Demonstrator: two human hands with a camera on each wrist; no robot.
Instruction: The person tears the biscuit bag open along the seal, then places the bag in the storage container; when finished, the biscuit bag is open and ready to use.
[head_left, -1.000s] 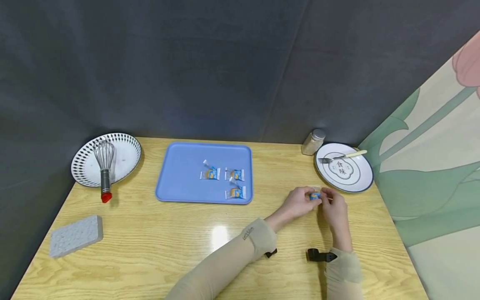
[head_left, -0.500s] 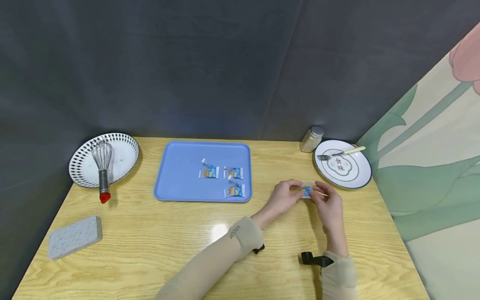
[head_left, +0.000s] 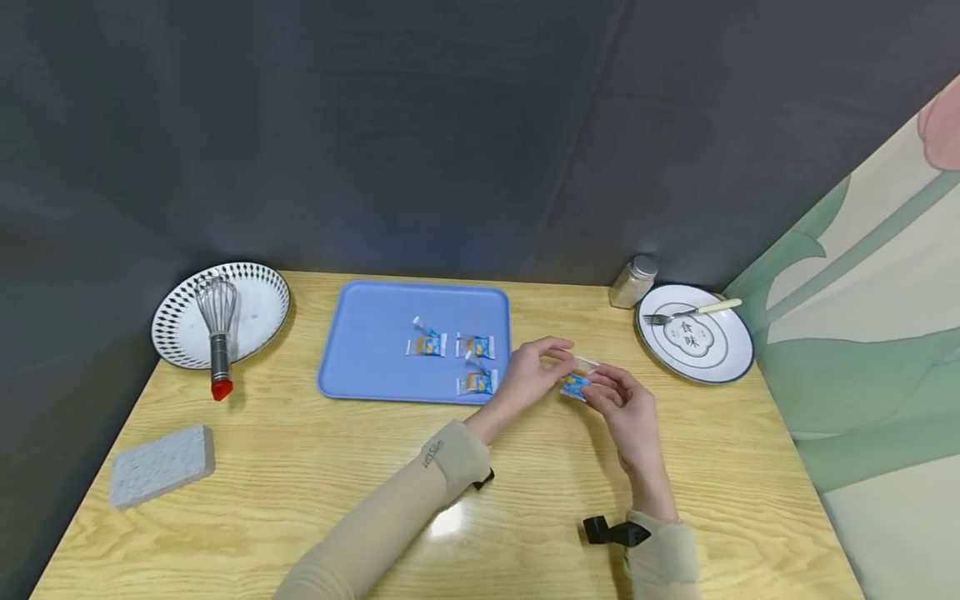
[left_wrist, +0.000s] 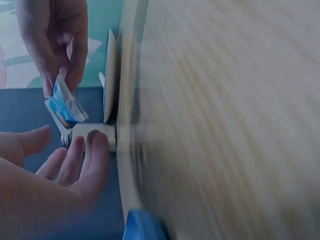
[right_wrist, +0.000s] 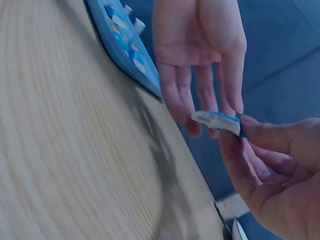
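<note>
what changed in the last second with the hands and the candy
Both hands carried the candy left toward the blue tray. The left hand let go and opened; the right hand now pinches it alone. Three candies on the tray, plates and sponge stayed put.

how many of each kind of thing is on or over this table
wrapped candies: 4, three on the blue tray, one pinched in the right hand beside the left hand
plates: 2
tray: 1
whisk: 1
fork: 1
shaker jar: 1
sponge: 1
total: 11
</note>
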